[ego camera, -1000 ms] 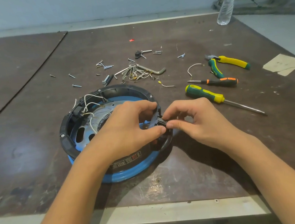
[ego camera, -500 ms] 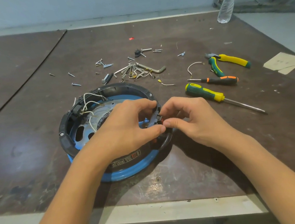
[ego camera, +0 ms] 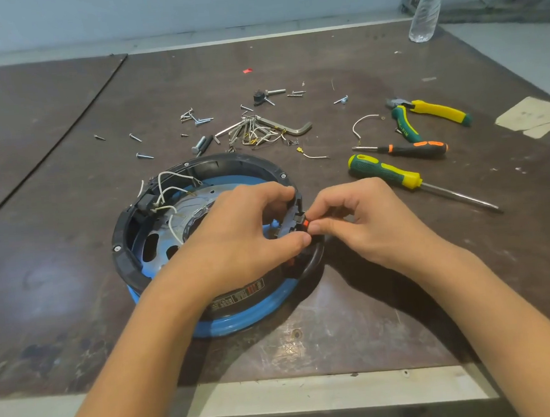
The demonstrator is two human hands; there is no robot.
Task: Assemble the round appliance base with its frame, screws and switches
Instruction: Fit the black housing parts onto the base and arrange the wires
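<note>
Your left hand (ego camera: 236, 237) grips black frame (ego camera: 230, 160) at right rim of round base (ego camera: 243, 319) on table (ego camera: 390, 314); right hand (ego camera: 370, 224) pinches small orange-tipped switch (ego camera: 303, 223) there. Switch likely light, rigid, brittle: hold by sides.

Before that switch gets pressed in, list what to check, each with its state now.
1. Left grip pinches the frame beside the switch: ok.
2. Right grip pinches the switch's orange end: ok.
3. Switch seated in the frame: cannot tell, fingers hide the joint.
4. White wires lie at the frame's far left, apart from the switch: ok.
5. Blue base rests flat on the table: ok.
6. Green-yellow screwdriver lies on the table right of the base: ok.
</note>
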